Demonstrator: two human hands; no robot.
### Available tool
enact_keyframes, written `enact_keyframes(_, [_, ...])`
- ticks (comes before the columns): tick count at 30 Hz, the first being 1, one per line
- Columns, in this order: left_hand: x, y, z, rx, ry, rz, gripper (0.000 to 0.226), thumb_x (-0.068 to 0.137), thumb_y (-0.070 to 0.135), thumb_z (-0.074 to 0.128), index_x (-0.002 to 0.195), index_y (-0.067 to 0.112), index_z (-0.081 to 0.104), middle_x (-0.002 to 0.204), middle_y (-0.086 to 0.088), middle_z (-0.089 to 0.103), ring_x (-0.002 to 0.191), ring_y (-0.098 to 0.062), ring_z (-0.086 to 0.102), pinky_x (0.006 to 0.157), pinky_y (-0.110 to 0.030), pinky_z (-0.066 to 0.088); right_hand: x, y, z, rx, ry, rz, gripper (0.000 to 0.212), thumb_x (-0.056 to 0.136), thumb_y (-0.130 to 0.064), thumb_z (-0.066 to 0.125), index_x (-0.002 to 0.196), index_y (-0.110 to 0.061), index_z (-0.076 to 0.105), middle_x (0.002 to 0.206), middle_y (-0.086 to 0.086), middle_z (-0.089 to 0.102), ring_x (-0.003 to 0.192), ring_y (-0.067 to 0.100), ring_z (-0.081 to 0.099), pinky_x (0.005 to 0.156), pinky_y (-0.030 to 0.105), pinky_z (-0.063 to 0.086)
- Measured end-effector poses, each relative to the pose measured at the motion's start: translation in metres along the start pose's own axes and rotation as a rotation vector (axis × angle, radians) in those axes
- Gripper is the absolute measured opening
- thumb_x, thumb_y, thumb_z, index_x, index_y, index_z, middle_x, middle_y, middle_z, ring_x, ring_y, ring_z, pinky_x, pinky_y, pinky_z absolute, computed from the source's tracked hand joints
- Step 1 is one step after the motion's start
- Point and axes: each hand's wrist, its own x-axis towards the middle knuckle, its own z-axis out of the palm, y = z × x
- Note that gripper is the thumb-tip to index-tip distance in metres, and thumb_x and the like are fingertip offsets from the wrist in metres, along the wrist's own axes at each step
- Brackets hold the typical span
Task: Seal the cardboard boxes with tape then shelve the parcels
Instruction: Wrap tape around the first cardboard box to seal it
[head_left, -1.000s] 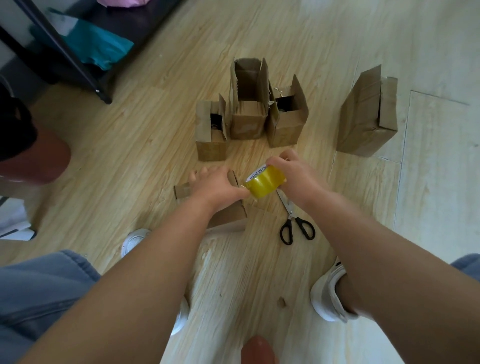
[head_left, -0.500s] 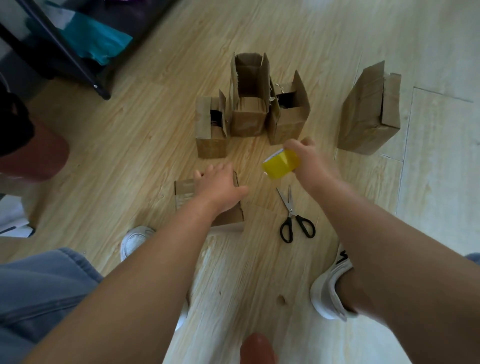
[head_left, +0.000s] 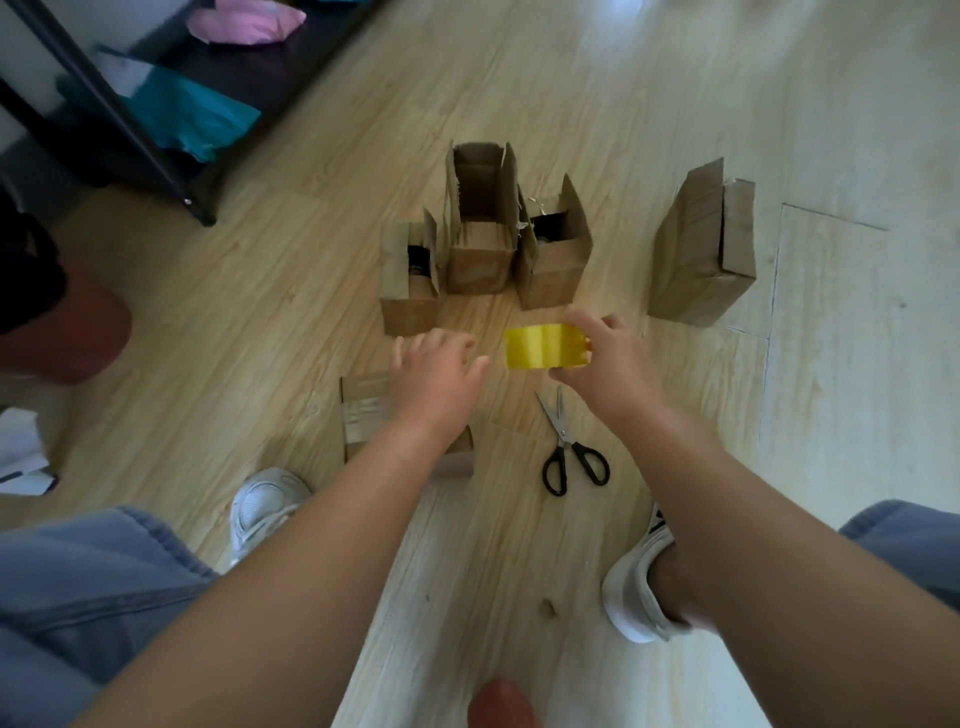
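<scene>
Your right hand (head_left: 608, 364) grips the yellow tape roll (head_left: 545, 347) by its right-hand end, fingers over the top and thumb beneath. It holds the roll in the air between the row of open boxes (head_left: 478, 265) and the scissors (head_left: 569, 447) on the floor. Your left hand (head_left: 436, 374) is loose-fingered and holds nothing. It sits just beside the roll's other end and above the flat box (head_left: 363, 410) lying near your left shoe; whether it touches that box, I cannot tell. Expect the roll to be light and rigid, with a slick outer face, so hold it by the rim and core rather than squeezing the band. The loose tape end will likely be hard to see and tacky once you lift it, so pick it up with a fingertip. The boxes look like thin, light cardboard that dents and slides easily. Steady each one by its side walls and press the springy flaps flat before you lay any tape.
</scene>
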Motion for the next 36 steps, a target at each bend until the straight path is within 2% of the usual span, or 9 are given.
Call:
enact_keyframes(6, [-0.013,0.023,-0.002,-0.197,-0.016,-0.155,0.04,0.099,0.052,0.043,0.114,0.026,0.07,0.127,0.003,0.063,0.13,-0.018,0.046,0.122,-0.049,0.004,-0.02,-0.013,0.001,0.09,0.051,0.013,0.055,0.085,-0.02,0.079,0.133,-0.032,0.056,0.117,-0.002,0.045,0.101,0.013,0.051,0.08,0.024,0.038])
enact_keyframes(9, [-0.014,0.023,-0.006,-0.373,0.069,-0.24,0.014,0.092,0.043,0.061,0.082,0.036,0.067,0.105,0.008,0.069,0.114,-0.021,0.057,0.114,-0.052,0.031,-0.026,-0.018,0.0,0.078,0.059,0.008,0.055,0.083,-0.022,0.08,0.132,-0.032,0.056,0.117,-0.002,0.047,0.102,0.014,0.052,0.078,0.024,0.039])
enact_keyframes(11, [-0.016,0.025,-0.011,-0.447,0.076,-0.266,0.021,0.089,0.038,0.064,0.069,0.035,0.057,0.09,0.009,0.067,0.101,-0.022,0.06,0.097,-0.049,0.046,-0.03,-0.02,-0.001,0.076,0.059,0.014,0.056,0.082,-0.023,0.082,0.131,-0.031,0.057,0.118,-0.003,0.045,0.103,0.013,0.051,0.078,0.023,0.037])
enact_keyframes(14, [-0.016,0.027,-0.016,-0.42,0.101,-0.22,0.016,0.093,0.03,0.057,0.077,0.029,0.056,0.089,0.007,0.066,0.097,-0.02,0.059,0.096,-0.037,0.038,-0.035,-0.026,-0.002,0.076,0.034,0.002,0.056,0.078,-0.029,0.085,0.126,-0.023,0.059,0.118,-0.008,0.042,0.103,0.009,0.046,0.083,0.024,0.038])
enact_keyframes(18, [-0.014,0.018,-0.022,-0.326,0.139,-0.221,0.016,0.098,0.03,0.051,0.082,0.029,0.054,0.09,0.006,0.065,0.096,-0.021,0.057,0.086,-0.032,0.022,-0.039,-0.034,-0.002,0.189,-0.202,0.071,0.036,0.081,-0.042,0.08,0.104,-0.024,0.058,0.102,-0.002,0.063,0.091,0.017,0.061,0.079,0.035,0.051])
enact_keyframes(22, [-0.014,0.016,-0.029,-0.189,0.168,-0.163,0.015,0.1,0.031,0.048,0.09,0.028,0.058,0.093,0.004,0.064,0.096,-0.017,0.053,0.096,-0.035,0.026,-0.041,-0.037,-0.002,0.301,-0.259,0.009,0.019,0.094,-0.036,0.066,0.103,-0.019,0.068,0.098,0.011,0.069,0.093,0.028,0.066,0.085,0.043,0.055])
enact_keyframes(26, [-0.023,0.023,-0.029,-0.073,0.223,-0.082,0.016,0.101,0.032,0.049,0.095,0.026,0.062,0.093,0.007,0.061,0.097,-0.012,0.048,0.106,-0.036,0.025,-0.039,-0.033,0.001,0.204,-0.242,-0.021,0.014,0.096,-0.03,0.064,0.093,-0.017,0.066,0.08,0.0,0.06,0.073,0.017,0.057,0.072,0.037,0.05])
enact_keyframes(32, [-0.027,0.024,-0.021,0.0,0.23,-0.028,0.016,0.1,0.031,0.051,0.095,0.026,0.065,0.09,0.01,0.063,0.099,-0.011,0.054,0.106,-0.034,0.024,-0.031,-0.028,0.009,0.125,-0.251,0.007,0.012,0.098,-0.027,0.062,0.095,-0.015,0.064,0.079,-0.005,0.057,0.072,0.014,0.054,0.065,0.029,0.043])
enact_keyframes(36, [-0.032,0.029,-0.014,-0.007,0.203,0.036,0.016,0.1,0.032,0.051,0.096,0.027,0.066,0.093,0.013,0.063,0.103,-0.009,0.052,0.107,-0.034,0.021,-0.022,-0.019,0.016,0.105,-0.192,0.084,0.023,0.098,-0.029,0.061,0.117,-0.015,0.065,0.084,-0.003,0.06,0.078,0.016,0.058,0.065,0.029,0.044])
